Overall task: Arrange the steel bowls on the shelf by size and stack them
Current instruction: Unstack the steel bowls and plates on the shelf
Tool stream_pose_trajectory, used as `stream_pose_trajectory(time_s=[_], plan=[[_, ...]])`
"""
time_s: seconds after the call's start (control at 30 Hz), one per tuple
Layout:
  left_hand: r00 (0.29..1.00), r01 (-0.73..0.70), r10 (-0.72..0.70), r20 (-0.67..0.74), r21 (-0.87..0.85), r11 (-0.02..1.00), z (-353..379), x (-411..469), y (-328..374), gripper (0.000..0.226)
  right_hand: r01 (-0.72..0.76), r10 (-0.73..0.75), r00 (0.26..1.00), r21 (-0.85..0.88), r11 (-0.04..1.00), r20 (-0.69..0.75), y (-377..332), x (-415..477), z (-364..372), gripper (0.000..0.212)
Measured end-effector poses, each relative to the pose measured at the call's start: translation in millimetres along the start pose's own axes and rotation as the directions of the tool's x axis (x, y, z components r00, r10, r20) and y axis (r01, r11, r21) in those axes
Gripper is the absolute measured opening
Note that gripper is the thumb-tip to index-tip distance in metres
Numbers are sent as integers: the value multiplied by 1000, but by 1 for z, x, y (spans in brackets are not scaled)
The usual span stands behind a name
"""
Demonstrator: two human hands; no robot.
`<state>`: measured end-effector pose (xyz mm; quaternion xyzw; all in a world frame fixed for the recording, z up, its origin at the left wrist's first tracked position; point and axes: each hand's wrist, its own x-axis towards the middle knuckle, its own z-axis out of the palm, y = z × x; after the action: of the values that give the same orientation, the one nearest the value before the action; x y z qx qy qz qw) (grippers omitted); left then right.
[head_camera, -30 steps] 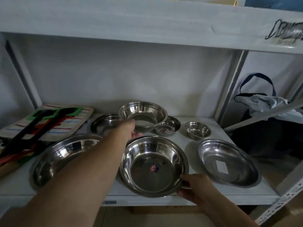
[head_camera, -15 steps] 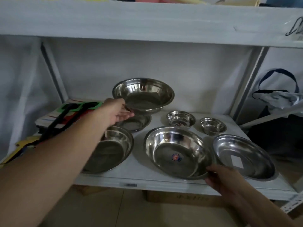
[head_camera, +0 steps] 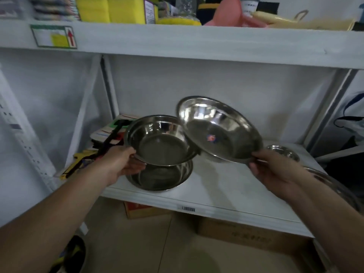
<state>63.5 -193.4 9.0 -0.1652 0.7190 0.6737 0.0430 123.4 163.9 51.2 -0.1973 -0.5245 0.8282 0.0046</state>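
Head view, only one: left hand (head_camera: pixel 126 162) is clamped on the near-left rim of a deep steel bowl (head_camera: pixel 159 141), held in the air right over a wide bowl (head_camera: pixel 161 178) that sits on the shelf (head_camera: pixel 226 192) near its front edge. Right hand (head_camera: pixel 275 170) pinches the lower right rim of a large shallow bowl (head_camera: pixel 218 129) w/ a small sticker inside, lifted and tilted so its open face leans toward the camera; its left edge looks to be touching or just beside the deep bowl's right rim, can't tell which. Risks, as I judge: both grips are rim-only on slick steel, so the tilted bowl could swing down or slip out of the fingers and clang onto the shelf. Rims bumping could knock either grip loose. If the deep bowl goes down into the wide one before sizes are compared, order may come out wrong & need redoing. Wide bowl's near the lip, so a hard set-down could push it off. A small bowl (head_camera: pixel 281 152) sits at the back right, close behind the right hand; another bowl rim (head_camera: pixel 323 178) is partly hidden by the wrist, so an elbow sweep could drag it. Black tongs (head_camera: pixel 112 138) on a striped cloth pile lie just left, clear of the bowls.
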Motion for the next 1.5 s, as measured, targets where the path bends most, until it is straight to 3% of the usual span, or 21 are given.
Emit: stream_pose_trajectory(time_s=[0.13, 0.23, 0.43, 0.53, 0.7, 0.87, 1.03, 1.1, 1.23, 1.43, 1.5], plan=[[999, 8, -8, 33, -13, 1000, 8, -12, 1, 34, -17, 27, 996, -111, 994, 85, 21, 11, 66, 12], [997, -24, 23, 71, 13, 1000, 4, -15, 3, 32, -7, 18, 999, -212, 977, 49, 31, 20, 95, 3], [985, -70, 62, 163, 45, 997, -15, -16, 1, 30, 93, -107, 994, -435, 896, -8, 44, 40, 100, 8], [978, -70, 61, 200, 39, 997, -20, -16, -1, 31, 81, -82, 996, -476, 876, 19, 52, 48, 98, 9], [972, -18, 7, 235, 44, 999, -31, -12, -1, 36, 88, -100, 995, -434, 897, -5, 64, 62, 104, 27], [983, 69, -71, 170, 19, 997, -34, 0, -10, 48, 119, -149, 988, -486, 866, -25, 78, 75, 111, 41], [993, 68, -80, 92, 127, 990, -30, 15, -35, 35, 76, -114, 993, -562, 824, -33, 98, 82, 114, 69], [992, 87, -104, 74, 197, 976, -29, 21, -42, 30, 63, -116, 992, -625, 778, -45, 106, 84, 113, 65], [990, 139, -143, -19, 401, 906, -25, 31, -54, 31, 42, -115, 992, -757, 652, -43, 125, 88, 108, 18], [990, 138, -100, -96, 622, 771, -21, 40, -62, 27, 161, -217, 971, -952, 259, 105, 143, 95, 106, 6], [993, 111, -61, -98, 680, 725, -18, 38, -60, 28, 178, -206, 969, -963, 201, 136, 146, 96, 104, 11]])
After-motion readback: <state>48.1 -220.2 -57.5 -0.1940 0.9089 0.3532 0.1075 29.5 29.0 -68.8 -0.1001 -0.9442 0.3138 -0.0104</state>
